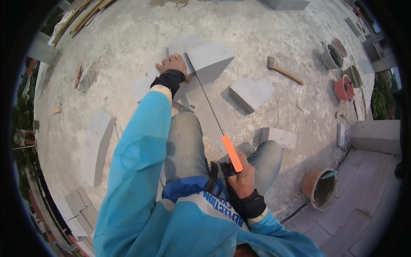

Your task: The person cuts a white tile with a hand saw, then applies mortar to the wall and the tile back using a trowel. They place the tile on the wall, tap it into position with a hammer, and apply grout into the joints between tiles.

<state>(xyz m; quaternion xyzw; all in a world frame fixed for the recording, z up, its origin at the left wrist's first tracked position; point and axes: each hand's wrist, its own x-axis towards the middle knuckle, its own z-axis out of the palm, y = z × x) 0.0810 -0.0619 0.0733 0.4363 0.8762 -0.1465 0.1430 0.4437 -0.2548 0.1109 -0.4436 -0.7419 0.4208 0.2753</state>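
My right hand is wrapped round the orange handle of a handsaw, low in front of me by my knees. The saw's long thin blade runs up and away to a light grey block, its far end set in a dark line at the block's left side. On the left of that line, my left hand presses down on grey block material, fingers spread. Its palm hides part of the surface below. Whether the line goes right through the block, I cannot tell.
A hatchet and a cut block piece lie to the right. Further right stand several buckets, one red, and an orange-brown bucket nearer me. A long block and stacked blocks are on the left.
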